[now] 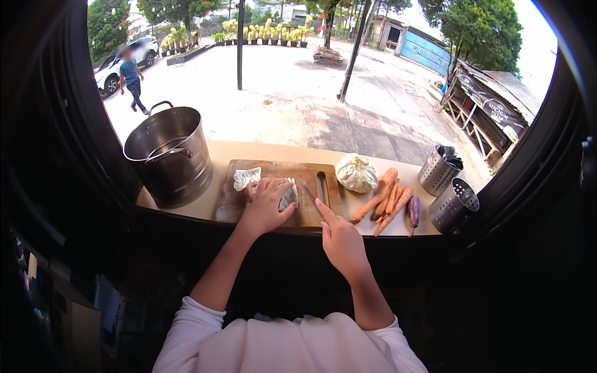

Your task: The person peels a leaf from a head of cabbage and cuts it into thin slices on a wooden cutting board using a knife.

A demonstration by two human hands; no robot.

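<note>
Both forearms [225, 267] reach forward from pale sleeves, elbows apart. The right hand [341, 239] is closed around a knife [309, 193], index finger extended forward, blade slanting up and leftward. The left hand [268, 204] lies palm down, thumb spread from the fingers, over a cut cabbage piece [288, 197] on the wooden cutting board [230, 210], just left of the blade. Another cabbage piece sits beyond its fingertips. Right of the board rest carrots [386, 198] and a cabbage head [356, 173]. Outside, a dark banner [499, 114] reads "MAGNUM FILTER"; a blue gate's [425, 53] lettering is too small to read.
</note>
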